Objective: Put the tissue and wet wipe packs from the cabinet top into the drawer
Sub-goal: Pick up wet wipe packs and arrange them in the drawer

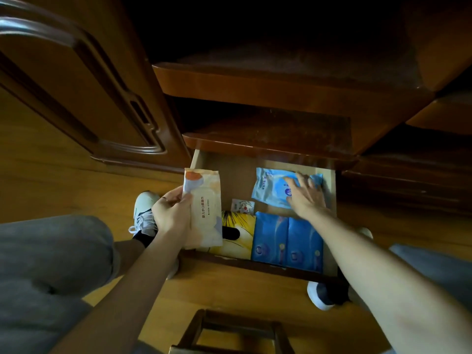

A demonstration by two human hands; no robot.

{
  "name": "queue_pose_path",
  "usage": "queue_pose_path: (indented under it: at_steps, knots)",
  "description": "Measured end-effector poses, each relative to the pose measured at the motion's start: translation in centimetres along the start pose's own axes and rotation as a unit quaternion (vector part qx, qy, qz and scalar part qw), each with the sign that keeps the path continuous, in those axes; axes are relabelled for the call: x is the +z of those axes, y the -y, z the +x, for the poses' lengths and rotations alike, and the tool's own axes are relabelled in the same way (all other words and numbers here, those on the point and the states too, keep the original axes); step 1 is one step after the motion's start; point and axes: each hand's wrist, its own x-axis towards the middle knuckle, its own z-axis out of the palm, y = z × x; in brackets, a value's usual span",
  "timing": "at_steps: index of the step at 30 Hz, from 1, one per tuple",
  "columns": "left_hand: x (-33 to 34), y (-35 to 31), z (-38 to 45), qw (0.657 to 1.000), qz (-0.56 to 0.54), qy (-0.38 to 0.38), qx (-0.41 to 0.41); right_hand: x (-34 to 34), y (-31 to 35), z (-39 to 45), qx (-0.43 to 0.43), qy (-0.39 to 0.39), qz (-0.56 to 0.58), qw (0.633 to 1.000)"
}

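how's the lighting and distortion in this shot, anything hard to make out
Head view: dim overall, the upper cabinet shelves nearly black; the open drawer is the best lit; wide-angle lens bends the cabinet door; print on the wet wipe pack is too soft to read.

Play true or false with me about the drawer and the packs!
1. The drawer is open. True.
2. The left hand holds a blue pack. False: it grips the orange and white pack.
3. The right hand rests on the light blue pack. True.
4. The two dark blue packs lie on the floor. False: they lie side by side in the drawer.
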Motion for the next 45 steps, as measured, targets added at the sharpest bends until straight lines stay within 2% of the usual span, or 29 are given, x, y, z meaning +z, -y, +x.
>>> queue_pose_path:
  at_steps: [2,5,9,12,14,17,20,25,28,31,33,35,38,40,43,45]
  knots:
    - [0.1,0.2,0.0,1.000,-0.002,0.018,-0.005,0.1,-0.2,1.1,0.007,0.059,0.014,0.998]
    - [0.5,0.3,0.1,0.999,-0.004,0.036,-0.007,1.0,-0.4,1.5,-0.016,0.108,0.000,0.994]
    - [1.7,0.3,0.4,0.999,-0.006,0.050,-0.008,1.8,-1.3,0.8,-0.038,0.087,0.031,0.995]
    - [2.1,0.4,0.7,0.998,-0.008,0.059,-0.017,1.2,-1.0,0.7,0.000,0.096,0.040,0.995]
    - [1.9,0.4,1.0,0.998,-0.024,0.060,-0.025,1.1,0.3,0.7,0.011,0.067,0.012,0.998]
    - [1.0,0.1,1.4,0.998,-0.045,0.039,-0.021,1.3,4.5,1.1,-0.056,0.014,0.045,0.997]
    - [-0.2,-0.6,2.0,0.998,-0.060,0.006,-0.020,1.5,9.3,1.7,-0.090,0.100,0.099,0.986]
    - [-3.0,-1.1,3.6,0.992,-0.114,-0.032,-0.046,2.0,11.6,2.9,-0.073,0.124,0.047,0.989]
    - [-4.2,-1.0,4.5,0.988,-0.132,-0.044,-0.062,1.7,11.5,3.5,-0.054,0.131,0.131,0.981]
    - [-5.5,-0.4,5.2,0.984,-0.146,-0.062,-0.086,0.9,13.8,4.0,-0.057,0.132,0.272,0.951]
    - [-6.2,-0.2,5.4,0.981,-0.153,-0.072,-0.096,0.4,16.3,4.3,-0.088,0.141,0.305,0.938]
    - [-6.3,-0.3,5.4,0.981,-0.152,-0.070,-0.099,0.2,17.4,4.7,-0.093,0.121,0.308,0.939]
    - [-5.4,-0.8,5.1,0.983,-0.154,-0.052,-0.085,-0.3,14.2,5.0,-0.077,-0.023,0.241,0.967]
    - [-4.2,-1.1,4.7,0.987,-0.141,-0.030,-0.069,-0.3,9.4,5.5,-0.049,-0.068,0.153,0.985]
    - [-2.6,-1.1,3.9,0.991,-0.122,0.015,-0.053,0.1,1.4,5.7,0.025,0.037,0.072,0.996]
    - [-2.1,-0.8,3.6,0.992,-0.114,0.021,-0.056,0.7,-1.4,5.1,0.038,0.102,0.027,0.994]
